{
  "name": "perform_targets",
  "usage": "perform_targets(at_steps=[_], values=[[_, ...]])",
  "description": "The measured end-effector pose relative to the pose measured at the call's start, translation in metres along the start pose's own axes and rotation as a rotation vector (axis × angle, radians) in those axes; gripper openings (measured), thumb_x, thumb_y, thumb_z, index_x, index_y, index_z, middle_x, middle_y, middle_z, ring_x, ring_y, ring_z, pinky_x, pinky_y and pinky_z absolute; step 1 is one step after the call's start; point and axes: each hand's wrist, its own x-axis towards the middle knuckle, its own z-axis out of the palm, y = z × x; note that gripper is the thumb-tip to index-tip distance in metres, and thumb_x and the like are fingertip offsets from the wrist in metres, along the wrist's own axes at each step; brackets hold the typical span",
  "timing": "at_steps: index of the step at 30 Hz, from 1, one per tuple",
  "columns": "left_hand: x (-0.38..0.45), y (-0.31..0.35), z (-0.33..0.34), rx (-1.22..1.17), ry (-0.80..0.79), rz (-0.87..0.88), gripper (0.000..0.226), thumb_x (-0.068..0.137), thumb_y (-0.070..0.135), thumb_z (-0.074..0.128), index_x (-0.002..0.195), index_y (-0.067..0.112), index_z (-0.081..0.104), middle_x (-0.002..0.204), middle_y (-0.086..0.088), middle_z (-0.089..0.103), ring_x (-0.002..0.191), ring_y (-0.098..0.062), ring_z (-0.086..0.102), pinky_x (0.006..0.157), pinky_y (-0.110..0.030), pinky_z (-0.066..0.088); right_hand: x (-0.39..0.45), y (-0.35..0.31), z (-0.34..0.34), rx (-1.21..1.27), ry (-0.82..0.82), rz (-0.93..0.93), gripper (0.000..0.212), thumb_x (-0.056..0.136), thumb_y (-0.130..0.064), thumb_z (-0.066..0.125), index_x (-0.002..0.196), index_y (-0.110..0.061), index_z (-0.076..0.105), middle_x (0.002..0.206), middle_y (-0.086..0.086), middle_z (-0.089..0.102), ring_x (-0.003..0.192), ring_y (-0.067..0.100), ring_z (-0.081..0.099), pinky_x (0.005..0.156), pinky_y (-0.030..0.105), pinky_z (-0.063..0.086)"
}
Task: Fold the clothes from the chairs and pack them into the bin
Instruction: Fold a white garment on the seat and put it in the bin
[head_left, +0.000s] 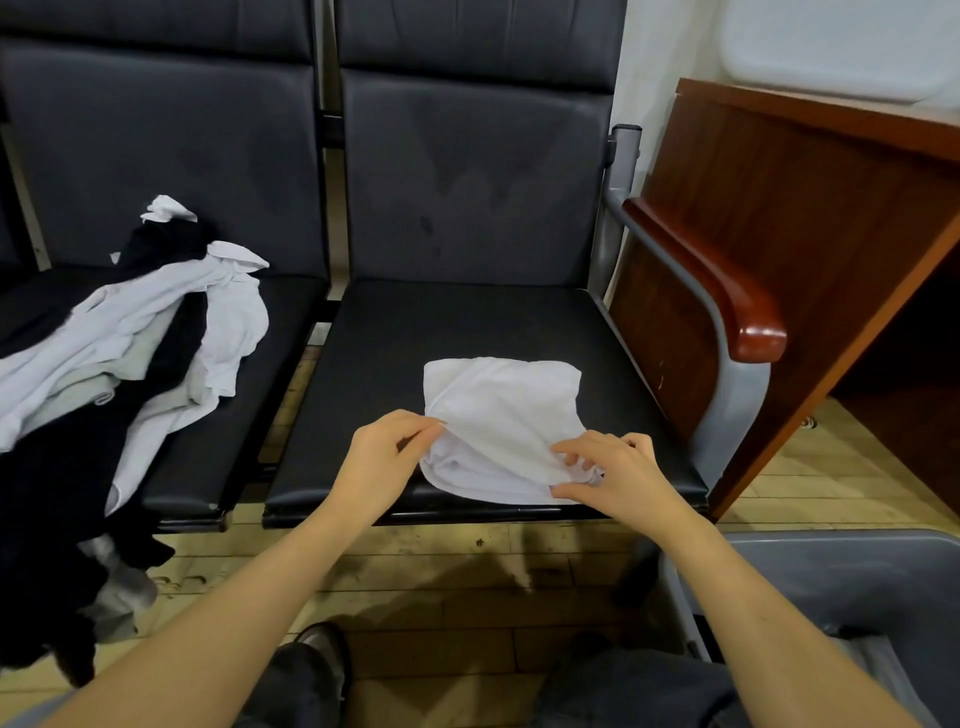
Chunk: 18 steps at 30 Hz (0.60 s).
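Black padded chair seat (415, 332) lay under both hands. Grey plastic bin (831, 582) sat near the right hand, lower right. Heap of white and black clothes (130, 353) lay well left of the left hand. Folded white cloth garment (498, 410) rested on the seat, its near edge pinched by left hand (379, 457) and right hand (618, 478).

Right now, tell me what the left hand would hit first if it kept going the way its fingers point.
The left hand points right, so it would likely run into the folded white cloth it is already pinching, then the right hand beyond it.
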Motion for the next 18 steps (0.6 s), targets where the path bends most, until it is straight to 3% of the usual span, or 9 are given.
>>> perform_targets(at_steps=[5, 8, 10, 12, 15, 16, 18], values=[[0.006, 0.01, 0.012, -0.042, 0.115, -0.026, 0.02, 0.094, 0.019, 0.054, 0.108, 0.014, 0.068, 0.097, 0.007, 0.066, 0.091, 0.0, 0.06, 0.076, -0.003, 0.043, 0.0, 0.001, 0.001, -0.04, 0.063, 0.0, 0.026, 0.091, -0.048, 0.054, 0.112, -0.036, 0.065, 0.095, -0.023, 0.055, 0.087, -0.001, 0.051, 0.097, 0.03, 0.023], [0.009, 0.013, 0.02, -0.043, 0.145, -0.005, 0.018, 0.094, 0.017, 0.055, 0.104, 0.012, 0.069, 0.09, 0.009, 0.063, 0.086, -0.001, 0.059, 0.073, -0.005, 0.043, -0.001, 0.006, 0.004, 0.194, 0.217, -0.028, 0.023, 0.092, -0.032, 0.057, 0.111, -0.027, 0.07, 0.088, -0.017, 0.063, 0.072, 0.002, 0.055, 0.085, 0.035, 0.043], [0.008, 0.011, 0.02, 0.035, 0.1, 0.105, 0.018, 0.095, 0.02, 0.054, 0.097, 0.012, 0.07, 0.083, 0.013, 0.059, 0.079, -0.004, 0.058, 0.071, -0.01, 0.044, -0.003, 0.005, -0.002, 0.392, 0.296, 0.009, 0.025, 0.092, -0.02, 0.058, 0.115, -0.019, 0.068, 0.092, -0.009, 0.066, 0.077, 0.003, 0.059, 0.079, 0.02, 0.048], [0.004, 0.006, 0.019, 0.238, -0.022, 0.343, 0.028, 0.094, 0.03, 0.049, 0.09, 0.013, 0.07, 0.08, 0.008, 0.058, 0.073, -0.008, 0.055, 0.066, -0.021, 0.048, -0.005, 0.007, -0.009, 0.426, 0.357, 0.008, 0.025, 0.093, -0.01, 0.057, 0.114, -0.014, 0.068, 0.096, -0.004, 0.066, 0.087, 0.005, 0.061, 0.078, 0.014, 0.048], [-0.005, -0.009, 0.021, 0.489, -0.196, 0.609, 0.031, 0.091, 0.032, 0.046, 0.088, 0.017, 0.072, 0.084, 0.003, 0.059, 0.071, -0.011, 0.057, 0.059, -0.025, 0.051, -0.009, 0.014, -0.014, 0.238, 0.361, -0.051, 0.023, 0.091, -0.003, 0.058, 0.109, -0.009, 0.07, 0.084, -0.008, 0.06, 0.078, 0.006, 0.058, 0.073, 0.012, 0.045], [-0.009, -0.013, 0.021, 0.498, -0.223, 0.615, 0.03, 0.091, 0.032, 0.046, 0.089, 0.018, 0.073, 0.087, 0.004, 0.061, 0.073, -0.011, 0.059, 0.059, -0.024, 0.052, -0.009, 0.017, -0.013, 0.17, 0.342, -0.069, 0.022, 0.091, -0.001, 0.058, 0.108, -0.008, 0.071, 0.082, -0.009, 0.059, 0.074, 0.005, 0.056, 0.072, 0.013, 0.045], [-0.014, -0.016, 0.017, 0.47, -0.26, 0.585, 0.03, 0.09, 0.032, 0.047, 0.09, 0.019, 0.074, 0.089, 0.006, 0.065, 0.079, -0.01, 0.062, 0.062, -0.024, 0.055, -0.012, 0.022, -0.012, 0.067, 0.306, -0.073, 0.022, 0.09, 0.001, 0.057, 0.106, -0.005, 0.071, 0.085, 0.001, 0.063, 0.077, 0.013, 0.058, 0.075, 0.028, 0.052]])
